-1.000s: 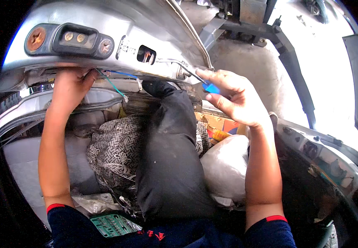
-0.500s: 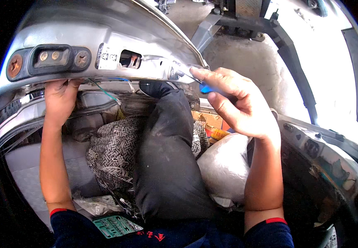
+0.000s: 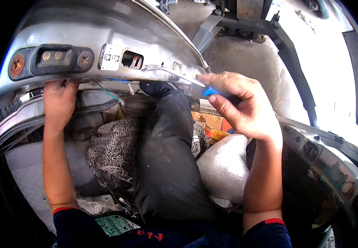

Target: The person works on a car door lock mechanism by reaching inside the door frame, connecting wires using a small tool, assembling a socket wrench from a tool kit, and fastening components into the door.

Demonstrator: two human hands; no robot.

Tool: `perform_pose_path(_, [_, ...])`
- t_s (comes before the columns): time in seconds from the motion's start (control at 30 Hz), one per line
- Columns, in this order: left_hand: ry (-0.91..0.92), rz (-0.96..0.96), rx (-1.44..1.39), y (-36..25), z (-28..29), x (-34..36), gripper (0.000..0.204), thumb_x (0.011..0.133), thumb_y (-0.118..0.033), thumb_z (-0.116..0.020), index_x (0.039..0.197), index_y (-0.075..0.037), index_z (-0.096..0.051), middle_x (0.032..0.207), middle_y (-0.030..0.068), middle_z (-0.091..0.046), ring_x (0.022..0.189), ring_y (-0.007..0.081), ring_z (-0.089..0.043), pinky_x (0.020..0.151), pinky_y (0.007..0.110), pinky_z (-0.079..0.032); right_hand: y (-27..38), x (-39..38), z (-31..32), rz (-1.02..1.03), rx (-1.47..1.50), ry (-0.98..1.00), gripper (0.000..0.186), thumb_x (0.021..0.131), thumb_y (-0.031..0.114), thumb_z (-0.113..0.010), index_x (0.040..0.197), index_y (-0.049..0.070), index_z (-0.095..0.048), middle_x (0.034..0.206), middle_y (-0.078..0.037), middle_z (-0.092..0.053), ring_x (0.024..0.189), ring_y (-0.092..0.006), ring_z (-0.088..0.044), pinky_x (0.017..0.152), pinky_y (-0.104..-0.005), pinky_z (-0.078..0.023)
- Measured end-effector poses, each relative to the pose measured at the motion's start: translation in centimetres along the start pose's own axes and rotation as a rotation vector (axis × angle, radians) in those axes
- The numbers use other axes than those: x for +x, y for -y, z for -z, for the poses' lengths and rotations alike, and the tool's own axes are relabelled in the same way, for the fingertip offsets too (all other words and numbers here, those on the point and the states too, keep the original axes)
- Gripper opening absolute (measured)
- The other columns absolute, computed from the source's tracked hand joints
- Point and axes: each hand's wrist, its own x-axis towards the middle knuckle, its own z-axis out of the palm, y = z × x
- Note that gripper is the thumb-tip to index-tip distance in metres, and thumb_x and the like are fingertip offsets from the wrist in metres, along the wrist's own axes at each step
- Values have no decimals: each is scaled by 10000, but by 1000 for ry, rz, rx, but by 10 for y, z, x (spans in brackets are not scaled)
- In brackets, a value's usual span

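My right hand closes round the blue grip of a slim metal tool, with the index finger stretched along it. The tool's light shaft points left and looks bent near its far end. That end lies close to the inner edge of a silver vehicle door or tailgate, right of a rectangular opening. My left hand reaches up under the same panel, below a black latch plate with a rusty screw. The panel hides its fingertips. Right of it a green wire and a blue wire hang down.
My dark-trousered leg stands between a patterned cloth bundle and a white plastic bag. A grey seat lies at left, near a green circuit-board-like piece. Beyond the panel stands a dark metal lift frame.
My right hand has shifted slightly right and down, and more of the tool's shaft shows outside the panel. The left hand stays under the edge.
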Motion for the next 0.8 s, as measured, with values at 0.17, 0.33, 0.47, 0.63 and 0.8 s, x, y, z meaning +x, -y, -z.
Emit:
perform_pose_path(0.17, [-36,3,162,-2,-11,-1,282,990,-208,-667,1127,38,-688,1039,149,-732,963,225,-660,924,349,-490,-14,-18,-2,-461,348,-12,338,932,119,-695,1239,-20,-675,1018,-73,-714,865,-141,-628,821,-319,-527])
perform_pose_path(0.33, [-98,-64,60,0,-15,-2,279,992,-217,-670,1102,37,-696,1033,164,-724,959,253,-663,914,356,-489,-33,-26,-2,-638,366,3,348,922,156,-689,1233,1,-673,954,-21,-682,805,-111,-596,773,-277,-507])
perform_pose_path(0.47, [-135,-73,153,3,-16,-6,254,986,-200,-678,1081,35,-705,1045,154,-709,980,254,-645,936,359,-474,-40,-28,-5,-642,371,-50,322,926,144,-699,1220,12,-678,913,12,-668,783,-85,-572,737,-255,-488])
perform_pose_path(0.63, [-183,-155,133,10,-21,-8,211,1001,-102,-623,1135,48,-686,1101,144,-708,1046,221,-627,979,348,-460,-38,-29,-2,-623,532,-68,269,952,92,-658,1208,12,-685,962,0,-685,873,-84,-598,821,-262,-503])
perform_pose_path(0.8, [-174,-113,35,15,-26,-7,205,990,-108,-642,1116,46,-691,1110,149,-695,1058,235,-621,987,344,-450,-36,-28,-6,-606,534,-83,273,957,84,-657,1216,2,-681,977,-2,-687,864,-79,-593,811,-255,-503])
